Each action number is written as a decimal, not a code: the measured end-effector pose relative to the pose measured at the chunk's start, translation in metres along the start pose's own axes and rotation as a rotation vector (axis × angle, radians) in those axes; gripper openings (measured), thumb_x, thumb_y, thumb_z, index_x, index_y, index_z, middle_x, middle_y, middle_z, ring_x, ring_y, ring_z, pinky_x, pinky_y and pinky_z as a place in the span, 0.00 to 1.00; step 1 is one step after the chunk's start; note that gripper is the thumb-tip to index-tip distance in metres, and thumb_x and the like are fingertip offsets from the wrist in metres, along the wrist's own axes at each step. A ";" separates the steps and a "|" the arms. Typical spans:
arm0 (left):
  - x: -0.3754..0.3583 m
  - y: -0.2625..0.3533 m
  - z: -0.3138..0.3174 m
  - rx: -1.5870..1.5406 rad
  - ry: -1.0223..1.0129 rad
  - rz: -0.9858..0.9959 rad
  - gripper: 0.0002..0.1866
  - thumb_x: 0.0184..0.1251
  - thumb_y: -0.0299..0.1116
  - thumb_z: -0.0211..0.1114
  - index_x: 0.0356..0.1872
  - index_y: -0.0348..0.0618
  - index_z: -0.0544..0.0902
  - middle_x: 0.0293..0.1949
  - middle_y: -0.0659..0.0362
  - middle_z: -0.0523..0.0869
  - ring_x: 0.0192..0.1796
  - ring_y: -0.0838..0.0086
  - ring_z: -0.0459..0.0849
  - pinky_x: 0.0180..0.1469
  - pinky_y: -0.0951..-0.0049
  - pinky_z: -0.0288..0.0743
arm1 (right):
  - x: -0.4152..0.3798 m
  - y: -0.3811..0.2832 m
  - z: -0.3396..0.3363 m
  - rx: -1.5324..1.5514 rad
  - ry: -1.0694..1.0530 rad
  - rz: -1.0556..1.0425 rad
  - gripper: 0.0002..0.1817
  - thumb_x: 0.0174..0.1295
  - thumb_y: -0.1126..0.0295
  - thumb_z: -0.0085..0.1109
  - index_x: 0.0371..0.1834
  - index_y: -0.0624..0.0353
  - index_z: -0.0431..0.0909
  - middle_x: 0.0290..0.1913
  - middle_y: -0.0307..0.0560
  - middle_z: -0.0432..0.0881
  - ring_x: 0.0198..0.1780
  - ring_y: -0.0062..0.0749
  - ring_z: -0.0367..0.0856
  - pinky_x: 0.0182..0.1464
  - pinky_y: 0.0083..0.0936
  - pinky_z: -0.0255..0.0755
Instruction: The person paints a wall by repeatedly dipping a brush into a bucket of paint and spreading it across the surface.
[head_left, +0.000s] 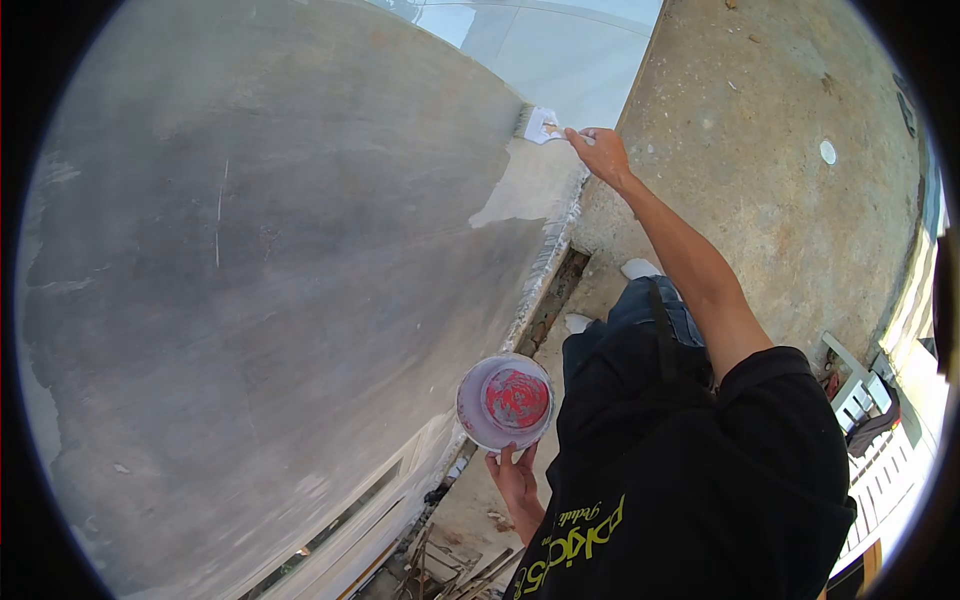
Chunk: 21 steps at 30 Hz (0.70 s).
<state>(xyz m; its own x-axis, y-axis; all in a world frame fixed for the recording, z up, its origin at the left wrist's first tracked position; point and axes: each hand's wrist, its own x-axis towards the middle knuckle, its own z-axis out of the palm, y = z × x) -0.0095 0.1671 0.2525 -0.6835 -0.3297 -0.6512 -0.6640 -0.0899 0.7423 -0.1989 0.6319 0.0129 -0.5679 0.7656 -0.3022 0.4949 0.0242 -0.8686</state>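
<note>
With closed fingers, my right hand (602, 155) grips the handle of a paintbrush (543, 126). The brush's bristles touch the grey wall (330, 200) near its far end, just above a lighter coated patch (522, 180). My left hand (515, 480) holds a round bucket (466, 400) by its near side, close to the wall's lower edge. Inside the bucket, red and grey show at the bottom.
A concrete floor (760, 170) lies to the right, with a small white disc (827, 153) on it. Pale tiles (560, 60) are at the top. A white slatted chair (858, 395) stands at the right. Sticks and debris (450, 560) lie at the bottom.
</note>
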 end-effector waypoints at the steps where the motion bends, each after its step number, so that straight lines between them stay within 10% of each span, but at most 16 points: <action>1: 0.000 -0.003 -0.005 -0.006 0.018 -0.008 0.23 0.63 0.17 0.58 0.57 0.39 0.61 0.59 0.46 0.72 0.56 0.51 0.81 0.54 0.48 0.87 | -0.004 -0.004 -0.004 0.059 -0.022 -0.026 0.30 0.63 0.43 0.61 0.41 0.65 0.88 0.34 0.56 0.88 0.38 0.38 0.86 0.44 0.31 0.77; 3: -0.001 -0.001 -0.004 -0.006 0.021 -0.017 0.23 0.63 0.17 0.59 0.57 0.38 0.61 0.58 0.45 0.72 0.56 0.50 0.81 0.53 0.47 0.87 | -0.008 -0.026 -0.021 0.177 -0.070 -0.067 0.28 0.64 0.45 0.62 0.40 0.65 0.88 0.31 0.51 0.87 0.35 0.28 0.83 0.42 0.27 0.76; 21: -0.006 -0.003 0.005 -0.052 0.046 -0.004 0.23 0.62 0.17 0.59 0.56 0.39 0.61 0.58 0.46 0.72 0.55 0.48 0.80 0.53 0.47 0.87 | -0.044 0.009 0.041 -0.076 -0.039 -0.024 0.31 0.63 0.43 0.60 0.44 0.66 0.86 0.38 0.63 0.87 0.43 0.52 0.87 0.48 0.37 0.78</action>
<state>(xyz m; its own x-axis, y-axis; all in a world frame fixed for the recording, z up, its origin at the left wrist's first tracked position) -0.0053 0.1742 0.2531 -0.6657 -0.3719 -0.6470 -0.6488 -0.1399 0.7480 -0.1965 0.5717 0.0028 -0.6047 0.7387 -0.2977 0.5285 0.0924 -0.8439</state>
